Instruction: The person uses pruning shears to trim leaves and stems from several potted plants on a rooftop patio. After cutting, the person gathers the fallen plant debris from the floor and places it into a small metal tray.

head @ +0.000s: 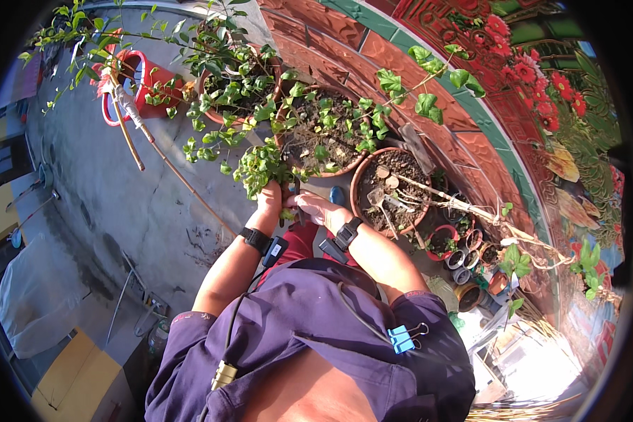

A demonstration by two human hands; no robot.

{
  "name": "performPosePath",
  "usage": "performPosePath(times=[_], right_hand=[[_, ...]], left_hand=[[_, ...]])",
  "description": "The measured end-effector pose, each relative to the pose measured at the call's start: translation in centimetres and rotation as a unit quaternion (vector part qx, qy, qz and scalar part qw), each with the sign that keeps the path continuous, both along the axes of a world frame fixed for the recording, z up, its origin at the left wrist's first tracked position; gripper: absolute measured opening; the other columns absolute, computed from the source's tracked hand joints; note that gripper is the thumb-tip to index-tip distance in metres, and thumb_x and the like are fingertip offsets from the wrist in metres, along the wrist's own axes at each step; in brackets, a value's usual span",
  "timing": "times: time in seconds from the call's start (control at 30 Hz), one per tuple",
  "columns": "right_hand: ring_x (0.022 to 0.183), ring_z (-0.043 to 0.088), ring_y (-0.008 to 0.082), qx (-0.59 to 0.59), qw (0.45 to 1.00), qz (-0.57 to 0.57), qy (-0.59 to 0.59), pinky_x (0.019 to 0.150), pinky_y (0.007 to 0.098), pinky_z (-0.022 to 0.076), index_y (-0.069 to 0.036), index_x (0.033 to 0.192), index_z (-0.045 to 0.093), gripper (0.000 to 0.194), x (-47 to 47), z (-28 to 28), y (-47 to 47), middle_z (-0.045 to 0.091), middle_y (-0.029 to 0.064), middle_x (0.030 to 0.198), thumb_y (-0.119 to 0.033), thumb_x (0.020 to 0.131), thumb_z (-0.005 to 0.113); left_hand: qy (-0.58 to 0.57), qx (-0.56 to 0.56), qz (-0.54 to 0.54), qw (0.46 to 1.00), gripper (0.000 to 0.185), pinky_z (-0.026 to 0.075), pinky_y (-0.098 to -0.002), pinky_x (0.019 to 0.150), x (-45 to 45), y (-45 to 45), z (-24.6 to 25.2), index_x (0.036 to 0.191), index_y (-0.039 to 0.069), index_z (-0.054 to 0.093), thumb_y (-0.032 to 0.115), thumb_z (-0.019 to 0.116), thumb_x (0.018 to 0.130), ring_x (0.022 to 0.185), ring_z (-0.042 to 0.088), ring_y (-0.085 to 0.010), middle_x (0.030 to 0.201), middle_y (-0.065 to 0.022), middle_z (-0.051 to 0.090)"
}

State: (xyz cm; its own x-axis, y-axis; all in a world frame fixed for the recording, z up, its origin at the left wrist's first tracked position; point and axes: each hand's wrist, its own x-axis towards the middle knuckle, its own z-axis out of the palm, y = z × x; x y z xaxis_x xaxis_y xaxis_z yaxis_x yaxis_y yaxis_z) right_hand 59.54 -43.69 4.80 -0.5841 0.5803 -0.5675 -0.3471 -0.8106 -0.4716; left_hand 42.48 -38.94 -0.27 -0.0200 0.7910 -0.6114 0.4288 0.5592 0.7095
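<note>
My left hand grips a bunch of green leafy stems in front of my legs. Beside it, my right hand is closed around a slim dark hand tool; its exact kind is unclear because the fingers cover part of it. The two hands are close together, with a few leaves hanging below them. Just beyond stands a round pot of soil, with trailing leafy vines over it. Nearer on the right, another clay pot holds pebbly soil, a thick bare stem and a small trowel.
A red bucket lies tipped on the concrete floor. A long thin cane slants toward my left forearm. Another potted plant stands farther off. Along the brick-patterned wall on the right are several small pots.
</note>
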Motion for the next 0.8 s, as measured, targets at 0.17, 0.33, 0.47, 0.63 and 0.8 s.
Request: performPosePath(times=[0.17,0.33,0.47,0.63,0.8], right_hand=[[0.085,0.062,0.0147,0.023,0.99,0.085,-0.113,0.067,0.025,0.0462,-0.001,0.117,0.066,0.054,1.4,-0.8,-0.4,0.066,0.0072,0.108,-0.046,0.093,0.049],[0.11,0.062,0.0195,0.073,0.995,-0.003,0.065,0.084,0.03,0.052,0.004,0.121,0.063,0.066,3.1,-0.1,-0.8,0.064,0.013,0.117,-0.054,0.091,0.055],[0.107,0.063,0.0197,0.21,0.968,-0.067,0.122,0.088,0.0315,0.0539,0.005,0.115,0.064,0.051,4.4,1.5,0.6,0.064,0.0139,0.116,-0.04,0.092,0.06],[0.071,0.065,0.017,0.056,0.958,0.196,-0.203,0.065,0.029,0.0511,0.001,0.095,0.068,0.021,3.5,0.4,5.4,0.071,0.0081,0.088,-0.017,0.091,0.058],[0.064,0.06,0.0143,0.009,0.967,0.13,-0.221,0.054,0.0297,0.044,0.0,0.1,0.067,0.025,2.7,-2.6,4.8,0.064,0.0035,0.074,-0.023,0.095,0.056]], left_hand=[[0.056,0.018,0.005,0.998,0.028,0.05,-0.0334,0.076,-2.6,0.7,-0.3,0.122,0.009,0.061,0.02,0.044,0.101,0.09,0.06,-0.0179,0.104,-0.0061,0.064],[0.194,0.328,-0.083,0.921,0.021,0.047,-0.0408,0.079,-4.4,2.0,-2.2,0.108,0.006,0.062,0.019,0.048,0.1,0.086,0.053,-0.0242,0.097,-0.0057,0.061],[-0.068,0.174,0.124,0.974,0.021,0.046,-0.0371,0.072,-4.4,1.7,-1.9,0.105,0.007,0.063,0.025,0.053,0.099,0.081,0.052,-0.0186,0.09,-0.0014,0.058],[-0.034,0.13,0.094,0.986,0.029,0.043,-0.0262,0.066,-4.8,1.1,-1.0,0.107,0.012,0.069,0.03,0.048,0.103,0.075,0.058,-0.0078,0.097,0.0005,0.072],[0.055,0.17,0.005,0.984,0.021,0.049,-0.0294,0.077,-5.8,1.1,-2.6,0.11,0.009,0.068,0.011,0.051,0.098,0.084,0.062,-0.0135,0.099,0.0006,0.071]])
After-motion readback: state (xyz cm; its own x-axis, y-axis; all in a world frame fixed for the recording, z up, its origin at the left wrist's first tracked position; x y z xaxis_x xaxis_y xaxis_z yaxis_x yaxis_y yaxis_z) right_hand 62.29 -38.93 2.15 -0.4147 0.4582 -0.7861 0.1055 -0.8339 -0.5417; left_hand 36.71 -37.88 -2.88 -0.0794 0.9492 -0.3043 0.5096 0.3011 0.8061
